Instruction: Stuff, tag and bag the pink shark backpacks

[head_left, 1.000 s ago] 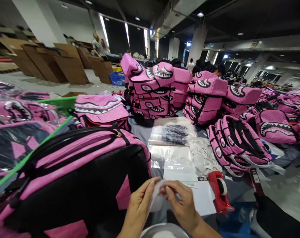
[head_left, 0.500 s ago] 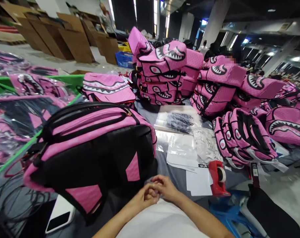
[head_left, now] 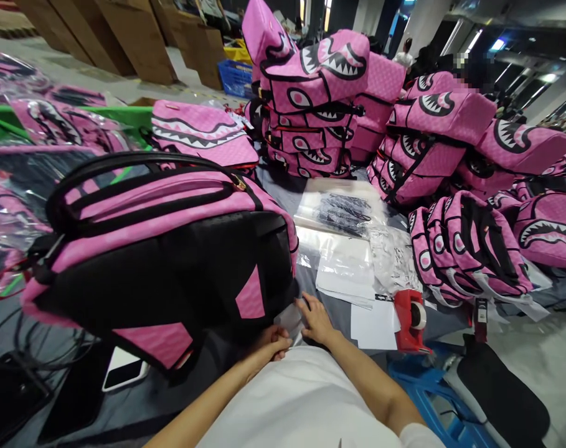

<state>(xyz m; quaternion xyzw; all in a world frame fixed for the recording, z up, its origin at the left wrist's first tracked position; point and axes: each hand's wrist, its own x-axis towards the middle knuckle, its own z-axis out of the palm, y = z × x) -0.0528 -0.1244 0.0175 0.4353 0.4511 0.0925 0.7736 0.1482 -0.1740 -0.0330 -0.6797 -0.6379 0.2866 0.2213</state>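
Note:
A black-and-pink backpack (head_left: 180, 267) lies on its side in front of me, black panel toward me and zip and handle on top. At its lower right corner is a small translucent sheet, apparently plastic (head_left: 291, 318), partly hidden between my hands. My left hand (head_left: 269, 344) is closed beside the backpack, thumb and fingers pinched at the sheet's near edge. On the sheet's right side, my right hand (head_left: 316, 318) lies with fingers apart, fingertips touching its edge. White papers (head_left: 375, 326) and a red tape dispenser (head_left: 411, 320) sit to the right.
Stacked pink shark-mouth backpacks (head_left: 311, 106) stand at the back, with more backpacks (head_left: 464, 249) at the right. Clear plastic bags (head_left: 334, 249) lie mid-table. A white phone (head_left: 124, 370) and black cables (head_left: 35, 348) are at left. A blue stool (head_left: 432, 392) stands at lower right.
My clasped hands have come apart, the left staying low and the right reaching slightly forward. The translucent sheet now shows between them. The view has tilted downward.

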